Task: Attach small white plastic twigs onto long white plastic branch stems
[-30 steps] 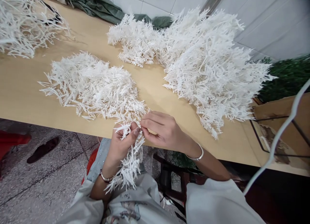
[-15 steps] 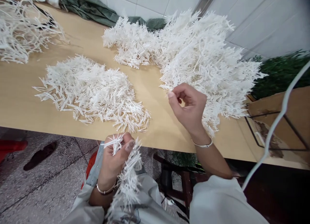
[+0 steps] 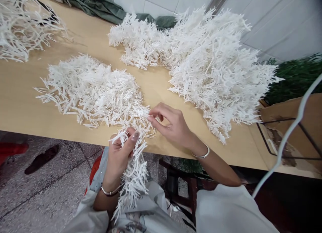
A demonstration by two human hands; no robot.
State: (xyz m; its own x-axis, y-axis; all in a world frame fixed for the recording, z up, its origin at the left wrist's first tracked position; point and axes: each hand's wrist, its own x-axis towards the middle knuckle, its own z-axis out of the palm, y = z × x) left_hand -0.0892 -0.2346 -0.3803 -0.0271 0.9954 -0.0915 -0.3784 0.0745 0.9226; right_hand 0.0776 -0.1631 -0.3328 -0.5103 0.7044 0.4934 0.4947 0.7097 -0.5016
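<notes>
My left hand (image 3: 122,152), at the table's front edge, is closed around a white artificial plant branch (image 3: 137,179). The branch's bristly length hangs over my lap, and a short tuft sticks out past the fingers. My right hand (image 3: 171,124) is over the table with thumb and index finger pinched at a white plastic sprig (image 3: 146,112). That sprig is at the right edge of a pile of loose white sprigs (image 3: 93,88). To the right lies a larger heap of bushy white branches (image 3: 213,65).
Bare white stems (image 3: 17,28) lie at the table's far left. Dark green cloth (image 3: 98,6) runs along the tiled wall. At the right are green foliage (image 3: 299,75), a cardboard box (image 3: 304,122) and a pale cable (image 3: 289,132). A dark slipper (image 3: 41,159) lies on the floor.
My right hand has moved left and toward me, from the big heap's edge to the right edge of the sprig pile. My left hand has risen slightly, still holding the branch.
</notes>
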